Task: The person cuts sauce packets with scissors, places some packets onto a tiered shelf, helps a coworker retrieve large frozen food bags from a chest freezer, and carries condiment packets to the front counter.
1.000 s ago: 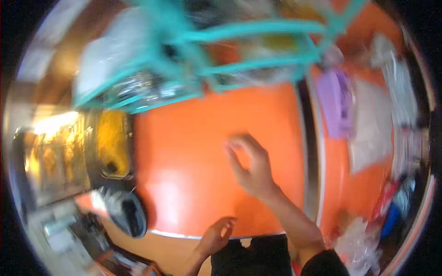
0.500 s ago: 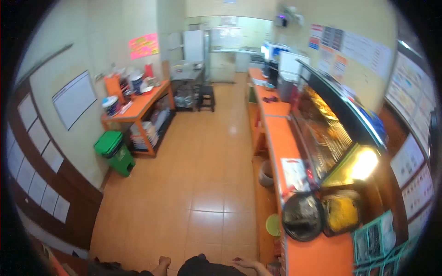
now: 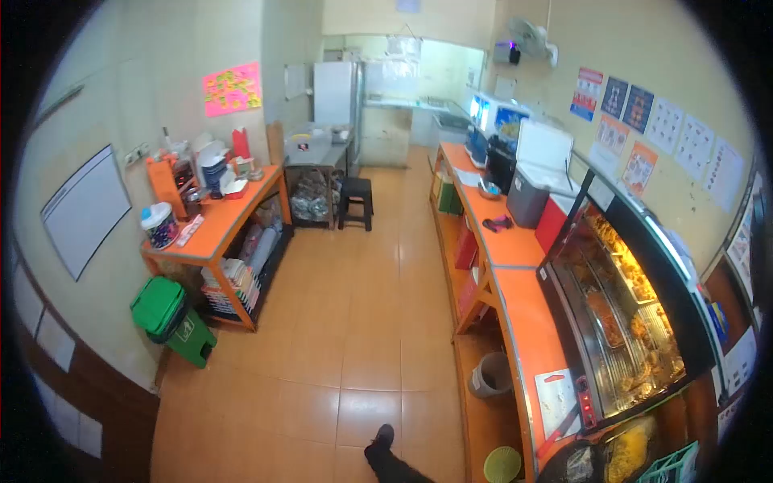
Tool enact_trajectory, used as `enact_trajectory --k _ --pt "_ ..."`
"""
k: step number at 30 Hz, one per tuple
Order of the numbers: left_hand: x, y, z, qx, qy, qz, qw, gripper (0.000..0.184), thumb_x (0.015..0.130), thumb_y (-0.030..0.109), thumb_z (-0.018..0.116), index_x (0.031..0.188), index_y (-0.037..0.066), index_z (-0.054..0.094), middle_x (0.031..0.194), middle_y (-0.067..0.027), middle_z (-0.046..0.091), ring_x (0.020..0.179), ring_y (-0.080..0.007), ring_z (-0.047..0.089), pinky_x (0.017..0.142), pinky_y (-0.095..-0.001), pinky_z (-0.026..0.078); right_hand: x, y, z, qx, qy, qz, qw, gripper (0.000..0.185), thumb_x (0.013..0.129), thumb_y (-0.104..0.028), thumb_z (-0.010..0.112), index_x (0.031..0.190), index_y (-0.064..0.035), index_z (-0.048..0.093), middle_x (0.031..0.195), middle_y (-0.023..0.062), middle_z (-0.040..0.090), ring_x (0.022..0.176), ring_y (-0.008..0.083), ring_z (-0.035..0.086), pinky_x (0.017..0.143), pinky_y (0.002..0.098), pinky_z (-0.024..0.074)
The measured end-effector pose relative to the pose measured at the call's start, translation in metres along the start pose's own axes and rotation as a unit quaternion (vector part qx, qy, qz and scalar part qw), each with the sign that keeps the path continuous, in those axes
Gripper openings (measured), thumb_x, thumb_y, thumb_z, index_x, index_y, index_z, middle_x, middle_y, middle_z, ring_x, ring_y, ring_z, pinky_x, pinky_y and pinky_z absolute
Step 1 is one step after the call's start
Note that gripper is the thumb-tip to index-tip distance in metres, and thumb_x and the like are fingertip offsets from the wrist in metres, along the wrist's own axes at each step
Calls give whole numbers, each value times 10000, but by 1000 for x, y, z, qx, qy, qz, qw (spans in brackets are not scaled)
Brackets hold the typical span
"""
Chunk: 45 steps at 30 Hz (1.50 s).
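Observation:
Neither of my hands shows at this moment. A dark shoe (image 3: 385,436) and trouser leg come up from the bottom edge onto the tiled floor. To the right runs an orange counter (image 3: 519,294). On it stands a lit glass display case (image 3: 620,314) with trays of fried food. In front of the case lies a white cutting board (image 3: 555,400), with a red-handled tool (image 3: 560,433) across its corner. A dark round pan (image 3: 573,465) and a container of yellow food (image 3: 628,451) are partly cut off at the lower right.
Orange floor tiles (image 3: 306,354) run ahead between the counters. On the left are a green pedal bin (image 3: 173,322) and an orange table (image 3: 217,229) with jars. A black stool (image 3: 356,203) stands farther back. A grey bucket (image 3: 491,376) and a green basket (image 3: 502,465) sit under the right counter.
Both hands, seen low in the frame half a second ago, have left the view. I have moved forward along the aisle, so bin, counter and display case appear nearer. A foot has come into view.

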<state>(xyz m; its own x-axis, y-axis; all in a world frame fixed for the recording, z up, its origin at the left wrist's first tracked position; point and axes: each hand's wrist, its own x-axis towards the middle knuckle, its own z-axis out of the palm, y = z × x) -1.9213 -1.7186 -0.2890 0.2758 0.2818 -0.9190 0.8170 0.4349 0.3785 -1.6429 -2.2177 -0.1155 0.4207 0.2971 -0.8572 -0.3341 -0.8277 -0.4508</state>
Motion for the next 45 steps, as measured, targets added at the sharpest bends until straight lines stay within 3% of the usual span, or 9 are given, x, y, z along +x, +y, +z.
enact_trajectory --k 5,7,19,22,25,33,37,42,45 --pt "75 188 -43 -64 -29 92 993 207 998 199 515 1046 20 609 838 -110 668 672 -225 660 567 -371 548 43 -243 -61 329 -296 -93 892 399 990 -330 533 1200 -19 670 1080 180 702 908 289 672 794 437 523" --pt "96 277 -49 -70 -11 131 989 201 1000 209 513 1044 40 612 842 -100 669 674 -224 662 567 -364 545 283 -266 -81 -217 16 -73 973 404 947 -369 568 1104 -7 654 1054 179 699 890 308 663 781 416 514" --pt "276 596 -29 41 108 47 992 248 983 206 498 1095 38 641 881 -145 672 673 -270 647 588 -423 543 509 -658 -325 -144 326 -360 862 345 916 -240 650 1177 -14 642 1113 175 671 1111 309 608 980 415 476" --pt "314 704 -69 271 -54 496 824 389 988 309 537 1129 -28 671 1002 -195 715 940 -314 680 830 -401 520 467 -730 -439 -10 463 -276 843 244 879 -230 638 865 13 615 784 128 605 782 304 579 729 466 465" --pt "334 834 -36 -40 80 70 993 269 961 217 511 1110 23 621 893 -139 646 740 -239 624 649 -450 540 448 -780 -556 163 488 -217 830 222 944 -228 592 943 -28 689 952 117 708 858 224 662 776 363 533" --pt "429 1127 -99 -78 -26 112 990 353 951 332 581 1170 56 601 1049 -159 677 908 -312 665 744 -537 548 622 -760 -820 486 609 -176 601 317 915 -342 711 994 -41 650 806 32 630 639 164 579 547 320 503" --pt "453 1226 -60 6 66 40 997 340 1011 263 513 1270 56 586 1049 -165 672 854 -320 659 740 -531 559 736 -640 -889 148 778 -260 553 228 974 -200 562 1139 -59 634 1042 49 661 870 139 608 653 327 493" --pt "491 1355 -23 81 -25 11 996 422 1041 260 493 1393 28 511 1161 -168 663 1004 -324 640 849 -516 547 641 -779 -878 274 776 327 465 306 991 -322 534 967 -36 642 1004 161 682 883 306 682 652 419 537" --pt "541 1428 31 114 8 -62 992 407 1039 249 485 1380 31 526 1122 -145 669 1018 -281 629 916 -528 512 611 -793 -925 20 941 201 272 339 989 -337 561 984 -11 650 1001 196 678 920 313 669 738 425 536"
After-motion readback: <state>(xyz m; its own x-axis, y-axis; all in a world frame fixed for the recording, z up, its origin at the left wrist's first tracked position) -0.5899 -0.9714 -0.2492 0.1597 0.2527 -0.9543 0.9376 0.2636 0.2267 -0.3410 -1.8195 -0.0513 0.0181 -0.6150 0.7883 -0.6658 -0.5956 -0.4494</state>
